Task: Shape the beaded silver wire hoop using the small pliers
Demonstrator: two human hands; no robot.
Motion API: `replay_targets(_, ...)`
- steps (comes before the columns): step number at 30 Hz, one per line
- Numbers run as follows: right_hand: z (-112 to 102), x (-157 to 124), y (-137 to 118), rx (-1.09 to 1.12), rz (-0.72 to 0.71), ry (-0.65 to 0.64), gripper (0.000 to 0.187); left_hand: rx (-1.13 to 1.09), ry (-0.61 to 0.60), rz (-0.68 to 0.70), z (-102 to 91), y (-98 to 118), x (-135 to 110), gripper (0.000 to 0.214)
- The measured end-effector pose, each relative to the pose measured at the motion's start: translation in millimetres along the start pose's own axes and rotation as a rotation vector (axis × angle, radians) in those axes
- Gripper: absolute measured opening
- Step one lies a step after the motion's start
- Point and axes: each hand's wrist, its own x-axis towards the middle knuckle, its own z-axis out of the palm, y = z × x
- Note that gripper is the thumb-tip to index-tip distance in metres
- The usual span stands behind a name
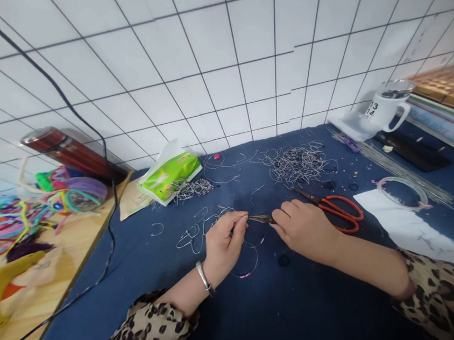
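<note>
Apparently pinching wire (247, 216) in left fingers (239, 225), wrapping right fingers (281, 221) around pliers (262, 219) (aimed leftward), likely for steadiness.

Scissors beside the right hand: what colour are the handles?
The scissors' handles are orange-red, clearest in the head view.

Pliers (261, 219) in right hand (307, 232); scissors (331, 209) nearby

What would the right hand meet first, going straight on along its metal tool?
Likely the left hand: the metal tool in the right hand points toward its pinched fingers. Exact depth is unclear.
</note>
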Motion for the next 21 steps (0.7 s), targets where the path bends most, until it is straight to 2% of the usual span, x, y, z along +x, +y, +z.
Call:
replay_targets(6, -0.1, 1.5, 1.8, 0.01, 0.018, -0.021, 0.017, -0.124, -0.027, -0.044, -0.9, -2.0, 3.2, 0.018)
replay_targets(10, -1.9, 3.1, 5.5, 0.014, 0.006, -0.025, 0.016, -0.175, -0.089, -0.001, -4.6, -5.7, 7.7, 0.019)
replay_targets(16, -4.6, 4.6, 9.8, 0.024, -0.016, -0.026, 0.015, -0.167, -0.107, 0.017, -9.0, -9.4, 12.3, 0.019)
replay_targets(21, -7.4, 8.1, 10.6, 0.059, -0.016, -0.054, 0.015, -0.166, -0.105, -0.031, -9.3, -10.6, 14.0, 0.019)
